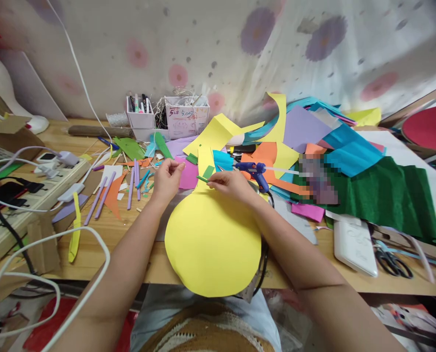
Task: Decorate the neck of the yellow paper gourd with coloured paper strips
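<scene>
My right hand [230,186] pinches a thin green strip [203,179] above the far edge of a large yellow paper disc [214,244]. Right behind its fingertips shows a small flat green piece [208,172]; whether it is joined to the strip I cannot tell. To the left, my left hand [167,180] is closed, thumb and fingertips pressed together beside a magenta paper piece [188,174]. What those fingers hold, if anything, is too small to make out. A blue glue gun [254,172] lies just beyond my right hand.
Purple paper rolls [105,194] and scraps lie left. On the right are green crepe paper [390,200], a white power bank [354,244] and scissors [392,261]. A power strip [37,210] and loose white cables [103,249] crowd the left edge. A pen box [140,120] stands behind.
</scene>
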### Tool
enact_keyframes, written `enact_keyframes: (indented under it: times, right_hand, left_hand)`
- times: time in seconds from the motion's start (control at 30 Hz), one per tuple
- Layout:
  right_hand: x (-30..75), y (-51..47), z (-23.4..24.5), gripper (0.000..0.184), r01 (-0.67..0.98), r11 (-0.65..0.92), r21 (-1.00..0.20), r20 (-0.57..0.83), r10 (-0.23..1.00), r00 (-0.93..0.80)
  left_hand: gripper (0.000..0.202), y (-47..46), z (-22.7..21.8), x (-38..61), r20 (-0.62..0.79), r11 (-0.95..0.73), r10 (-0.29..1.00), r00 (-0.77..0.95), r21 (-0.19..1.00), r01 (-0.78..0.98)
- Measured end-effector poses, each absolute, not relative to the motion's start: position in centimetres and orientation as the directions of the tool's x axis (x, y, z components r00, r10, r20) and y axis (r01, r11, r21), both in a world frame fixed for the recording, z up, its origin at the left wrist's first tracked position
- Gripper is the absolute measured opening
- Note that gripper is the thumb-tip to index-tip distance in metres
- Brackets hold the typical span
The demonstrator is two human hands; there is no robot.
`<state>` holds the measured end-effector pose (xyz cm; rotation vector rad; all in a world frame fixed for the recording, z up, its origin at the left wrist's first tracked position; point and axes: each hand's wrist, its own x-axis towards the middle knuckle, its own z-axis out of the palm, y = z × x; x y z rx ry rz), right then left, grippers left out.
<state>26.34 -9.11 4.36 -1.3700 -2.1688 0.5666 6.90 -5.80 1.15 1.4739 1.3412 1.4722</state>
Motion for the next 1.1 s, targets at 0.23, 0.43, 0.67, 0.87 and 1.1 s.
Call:
enact_keyframes:
  times: [0.23, 0.43, 0.67, 0.87, 1.1]
  right_hand:
    - [26.2, -9.2, 4.2, 0.019, 0.73, 0.466, -0.5, 0.215, 0.883, -0.416]
    - [26.1, -9.4, 3.9, 0.021, 0.721, 0.496, -0.483, 0.236, 0.867, -0.439]
    - [25.8, -9.3, 3.4, 0.035, 0.741, 0.465, -0.485, 0.257, 0.885, -0.388]
    - [27.6, -8.1, 3.1, 0.073, 0.694, 0.459, -0.554, 0.244, 0.887, -0.392]
    - [26.4, -9.0, 3.8, 0.029, 0.658, 0.515, -0.549, 0.251, 0.853, -0.458]
  left_hand:
    - [0.029, -7.0, 1.8, 7.3, 0.295, -0.342, 0.94, 0.174, 0.83, 0.44]
    - [0.031, -8.0, 2.1, 8.2, 0.299, -0.448, 0.892, 0.34, 0.696, 0.561]
    - [0.034, -7.5, 1.5, 7.9, 0.32, -0.435, 0.899, 0.3, 0.744, 0.508]
    - [0.038, -7.6, 1.3, 8.2, 0.293, -0.4, 0.912, 0.288, 0.796, 0.455]
    - [0.042, -7.6, 1.0, 8.5, 0.244, -0.355, 0.92, 0.306, 0.851, 0.387]
